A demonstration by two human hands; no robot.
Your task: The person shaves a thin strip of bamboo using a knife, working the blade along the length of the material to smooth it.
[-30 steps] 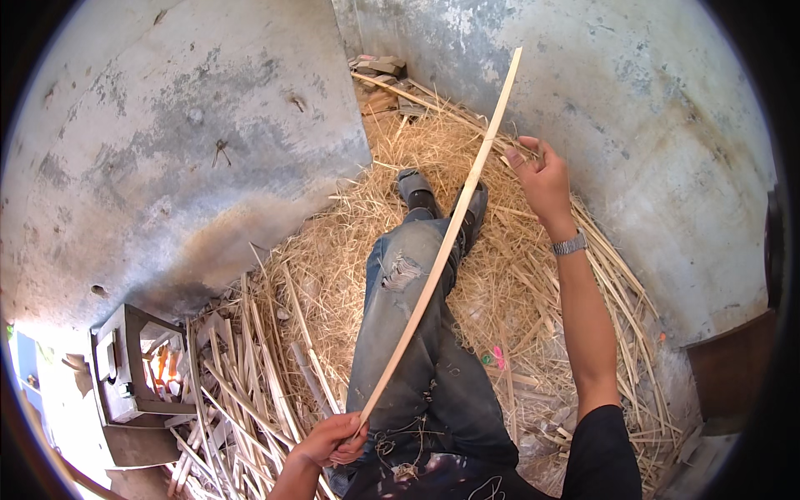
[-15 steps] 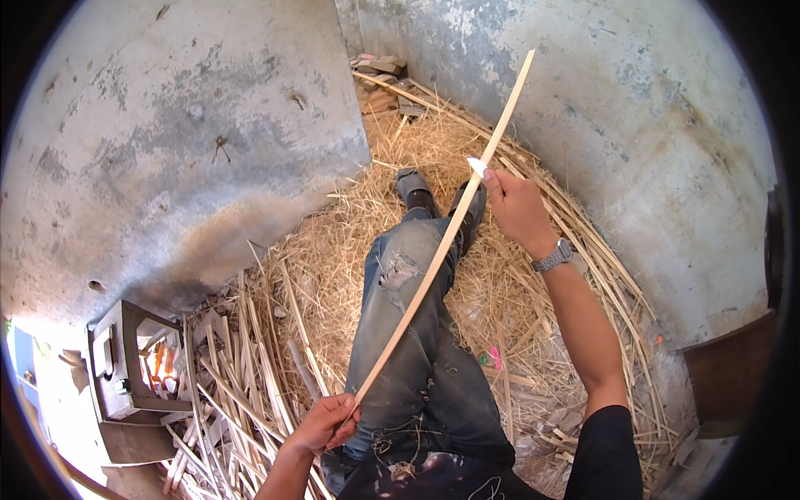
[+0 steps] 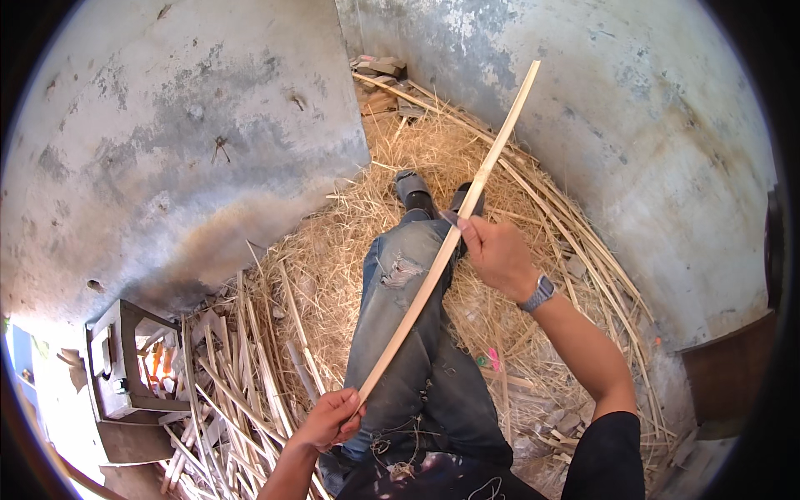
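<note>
A long, pale strip of split wood or bamboo (image 3: 417,304) runs slantwise over my outstretched legs, its far end pointing toward the right wall. My left hand (image 3: 331,419) pinches the near end between thumb and fingers, by my left hip. Closed around a knife, my right hand (image 3: 502,257) is at the strip about midway along, above the shins. Only the short blade (image 3: 450,218) of the knife shows, lying across the strip; the fist hides its handle. On the right wrist is a metal watch (image 3: 540,293).
Shavings (image 3: 321,254) cover the floor around my legs. Many loose strips (image 3: 242,367) lie heaped at the left, and more long strips (image 3: 583,237) lie along the right wall (image 3: 633,158). A boxy stool-like frame (image 3: 133,362) stands at the left, with orange things inside.
My right hand with the knife has come back along the strip toward me. The strip's far end has dipped slightly; my left hand stays almost where it was.
</note>
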